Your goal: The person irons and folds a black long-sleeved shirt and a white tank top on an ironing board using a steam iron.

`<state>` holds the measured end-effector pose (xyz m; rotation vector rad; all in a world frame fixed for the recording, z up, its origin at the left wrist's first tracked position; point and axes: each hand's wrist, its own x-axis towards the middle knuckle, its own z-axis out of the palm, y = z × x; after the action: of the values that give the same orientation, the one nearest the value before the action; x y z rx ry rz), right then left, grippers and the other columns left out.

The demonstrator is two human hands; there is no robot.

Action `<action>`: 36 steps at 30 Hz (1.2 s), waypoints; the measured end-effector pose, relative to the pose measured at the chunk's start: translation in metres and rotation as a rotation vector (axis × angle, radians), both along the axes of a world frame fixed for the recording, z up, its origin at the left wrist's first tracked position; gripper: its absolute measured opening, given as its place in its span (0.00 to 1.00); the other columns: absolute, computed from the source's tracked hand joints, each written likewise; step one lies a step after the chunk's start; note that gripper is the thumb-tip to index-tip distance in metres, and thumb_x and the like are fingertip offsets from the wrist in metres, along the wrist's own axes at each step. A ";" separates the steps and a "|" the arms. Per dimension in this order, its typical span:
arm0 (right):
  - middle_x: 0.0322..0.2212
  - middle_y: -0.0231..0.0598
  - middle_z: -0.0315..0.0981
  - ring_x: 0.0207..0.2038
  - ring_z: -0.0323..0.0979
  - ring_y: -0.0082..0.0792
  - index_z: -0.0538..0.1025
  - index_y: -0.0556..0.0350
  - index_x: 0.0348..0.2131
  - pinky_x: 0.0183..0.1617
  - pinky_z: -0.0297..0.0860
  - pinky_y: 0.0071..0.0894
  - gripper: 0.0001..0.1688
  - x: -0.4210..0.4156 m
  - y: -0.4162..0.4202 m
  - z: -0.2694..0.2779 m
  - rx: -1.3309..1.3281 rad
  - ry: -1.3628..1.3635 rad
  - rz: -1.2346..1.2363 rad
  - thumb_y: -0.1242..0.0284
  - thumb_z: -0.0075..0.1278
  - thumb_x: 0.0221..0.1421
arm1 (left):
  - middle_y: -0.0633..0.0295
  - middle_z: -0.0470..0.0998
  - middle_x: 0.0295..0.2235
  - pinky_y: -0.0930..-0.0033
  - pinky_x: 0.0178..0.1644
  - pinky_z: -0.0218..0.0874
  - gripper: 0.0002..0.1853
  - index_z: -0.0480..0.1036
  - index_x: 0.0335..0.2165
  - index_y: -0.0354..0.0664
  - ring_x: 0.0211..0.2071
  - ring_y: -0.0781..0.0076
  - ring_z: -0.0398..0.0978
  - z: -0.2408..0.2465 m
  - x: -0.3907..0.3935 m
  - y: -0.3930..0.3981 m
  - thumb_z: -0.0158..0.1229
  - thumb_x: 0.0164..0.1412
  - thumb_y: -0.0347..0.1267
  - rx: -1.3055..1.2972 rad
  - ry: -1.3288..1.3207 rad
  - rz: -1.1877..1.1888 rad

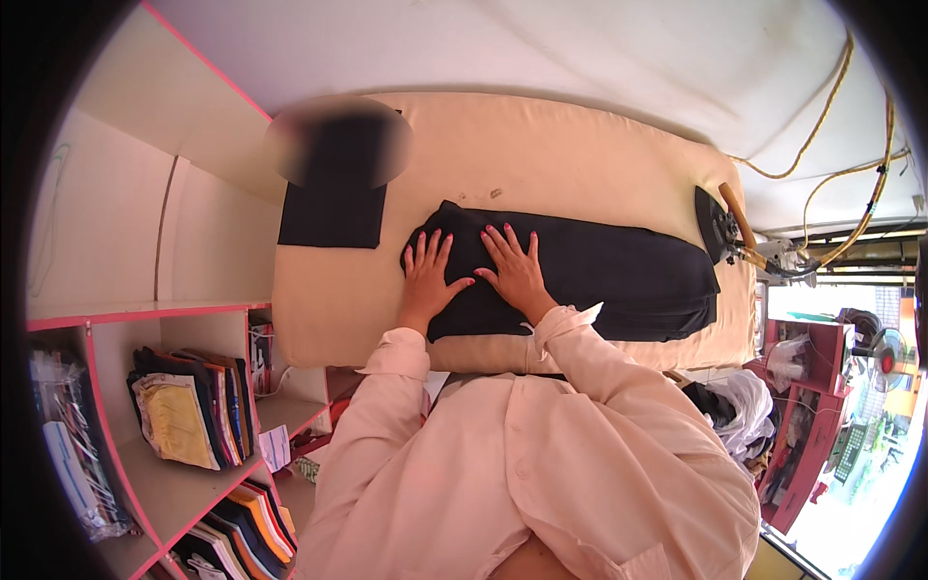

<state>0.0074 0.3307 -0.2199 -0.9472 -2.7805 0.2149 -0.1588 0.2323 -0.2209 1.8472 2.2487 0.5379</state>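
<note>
A dark garment (616, 268) lies spread lengthwise across a padded ironing table (551, 145) with a beige cloth cover. My left hand (431, 279) rests flat near the garment's left end, fingers spread. Just to its right, my right hand (516, 272) also presses flat on the cloth, its fingers apart. Neither hand grips anything. At the garment's far right end stands an iron (714, 225) with a wooden handle and a hose attached. A folded dark cloth (332, 217) lies at the table's left; its upper part is blurred.
Pink-edged shelves (196, 326) on the left hold stacks of folded clothes (192, 409). Yellow hoses (826, 109) run from the wall to the iron. White cloth and bags (743, 409) are heaped at the lower right, near a red cabinet (805, 435) and a fan (886, 359).
</note>
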 end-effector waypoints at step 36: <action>0.12 0.36 0.65 0.15 0.64 0.29 0.73 0.66 0.27 0.18 0.59 0.30 0.12 0.334 0.331 0.097 -0.471 0.038 -0.468 0.78 0.47 0.36 | 0.62 0.72 0.27 0.76 0.29 0.68 0.11 0.68 0.36 0.35 0.27 0.79 0.70 -0.042 0.080 -0.118 0.56 0.54 0.29 0.527 -1.086 1.100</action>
<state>0.3418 0.6621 -0.1225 -1.6402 -2.4198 0.8184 -0.0786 0.1147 -0.2628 -0.0336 2.0654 1.8171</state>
